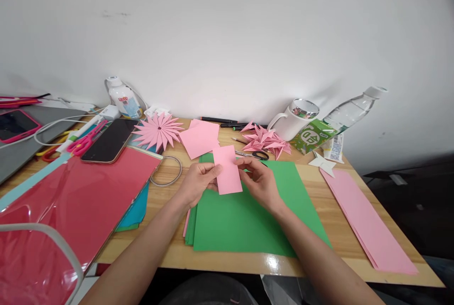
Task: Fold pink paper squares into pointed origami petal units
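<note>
A small pink paper rectangle (228,177) is held up over a stack of green paper (248,229). My left hand (198,182) pinches its left edge, thumb in front and fingers behind. At its right edge is my right hand (260,182), with curled thumb and forefinger closed on the edge. Just behind the paper lie several pink paper squares (200,137). To their left stands a round pointed pink paper ornament (159,130). On the right is a pile of folded pink paper pieces (266,142), with scissors (258,155) in front of it, partly hidden.
Along the wall stand a white mug (292,123), a green box (314,135), a clear bottle (351,111) and a white bottle (122,99). Long pink strips (372,224) lie right. Left are a phone (111,142), pink scissors (85,139) and a red paper pack (88,201).
</note>
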A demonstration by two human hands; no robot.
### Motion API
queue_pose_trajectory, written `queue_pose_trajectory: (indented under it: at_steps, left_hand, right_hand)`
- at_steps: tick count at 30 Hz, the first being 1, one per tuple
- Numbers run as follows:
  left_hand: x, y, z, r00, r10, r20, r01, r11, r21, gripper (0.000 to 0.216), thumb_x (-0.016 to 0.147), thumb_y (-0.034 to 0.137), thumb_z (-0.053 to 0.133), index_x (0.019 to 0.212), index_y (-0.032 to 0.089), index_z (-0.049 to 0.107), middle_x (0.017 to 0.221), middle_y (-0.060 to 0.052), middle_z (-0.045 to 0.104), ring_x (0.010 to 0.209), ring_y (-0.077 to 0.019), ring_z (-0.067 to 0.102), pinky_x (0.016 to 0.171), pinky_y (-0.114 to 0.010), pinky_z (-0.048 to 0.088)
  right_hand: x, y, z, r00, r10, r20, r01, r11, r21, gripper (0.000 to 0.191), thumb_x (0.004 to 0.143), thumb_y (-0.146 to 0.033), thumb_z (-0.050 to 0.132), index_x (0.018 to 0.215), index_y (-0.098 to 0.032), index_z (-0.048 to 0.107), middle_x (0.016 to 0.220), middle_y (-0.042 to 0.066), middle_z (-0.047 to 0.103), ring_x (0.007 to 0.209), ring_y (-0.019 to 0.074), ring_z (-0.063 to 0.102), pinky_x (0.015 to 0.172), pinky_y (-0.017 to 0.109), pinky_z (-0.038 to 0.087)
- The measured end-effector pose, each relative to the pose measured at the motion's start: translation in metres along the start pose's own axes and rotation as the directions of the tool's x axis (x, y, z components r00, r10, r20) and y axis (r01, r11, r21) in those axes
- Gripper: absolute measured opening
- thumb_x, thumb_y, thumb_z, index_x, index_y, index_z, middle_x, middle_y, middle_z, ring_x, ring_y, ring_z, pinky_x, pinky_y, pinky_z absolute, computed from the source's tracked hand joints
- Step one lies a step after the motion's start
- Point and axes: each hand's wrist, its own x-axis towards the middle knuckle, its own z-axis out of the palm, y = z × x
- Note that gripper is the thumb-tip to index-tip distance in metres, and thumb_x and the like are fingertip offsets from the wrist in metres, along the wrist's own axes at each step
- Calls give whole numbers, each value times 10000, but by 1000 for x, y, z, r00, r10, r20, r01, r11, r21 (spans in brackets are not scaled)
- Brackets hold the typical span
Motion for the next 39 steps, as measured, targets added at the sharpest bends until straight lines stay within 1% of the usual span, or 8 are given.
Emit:
queue_pose_trajectory:
  at_steps: [5,8,12,15,18,24,30,39]
  left_hand:
    - [0,2,1,999,29,-22,-29,999,15,367,648,457,699,729,100,683,693,-63,658,595,-139,582,541,-256,488]
    - [-1,2,1,998,53,-44,-52,999,6,368,649,452,698,743,97,693,684,-60,667,593,-134,585,538,-243,482]
    - [-2,2,1,999,17,30,-18,1000,8,366,626,407,730,816,95,702,780,-99,701,636,-166,626,560,-276,517]
    - [-3,2,1,995,-50,82,46,998,52,356,624,394,737,774,73,699,759,-130,703,600,-186,642,539,-301,535]
    - [-4,1,3,993,-62,97,56,996,65,360,629,397,734,758,63,696,750,-144,702,596,-196,650,516,-297,540]
    - [-4,0,4,999,-27,47,27,1000,17,374,660,396,712,824,61,684,782,-145,708,635,-202,659,514,-283,549]
    - [-3,-1,4,999,47,13,-47,998,-45,352,652,399,717,788,77,673,774,-118,706,625,-188,650,530,-302,561]
    - [-2,-3,2,998,50,38,-48,997,-67,348,681,379,705,851,76,679,769,-121,709,641,-204,661,527,-305,563]
  right_hand:
    - [2,-4,-1,998,57,-16,-56,994,91,195,806,-376,555,871,-200,610,838,38,616,718,140,566,621,284,521]
    - [3,-4,-2,997,81,-7,-79,985,155,251,723,-373,663,889,-195,599,812,33,623,724,145,581,633,283,522]
    - [3,-2,-2,989,147,-36,-137,970,199,344,657,-343,730,929,-191,584,769,28,650,715,147,605,634,269,505]
    - [3,-3,-3,976,214,-40,-201,958,205,357,654,-368,730,927,-183,594,763,37,680,686,145,615,607,256,487]
    - [4,-4,-6,968,251,-23,-240,948,208,373,653,-409,721,925,-180,610,764,39,696,664,148,619,595,256,477]
    - [6,-5,-7,970,243,-13,-235,952,197,356,723,-484,634,892,-170,630,754,38,683,634,139,598,608,272,482]
    - [5,-6,-6,977,212,4,-205,939,277,358,580,-362,786,857,-190,640,768,21,659,709,146,607,669,287,517]
    - [4,-11,-5,977,214,-16,-200,934,296,293,602,-336,777,816,-185,647,730,10,653,662,127,594,637,273,517]
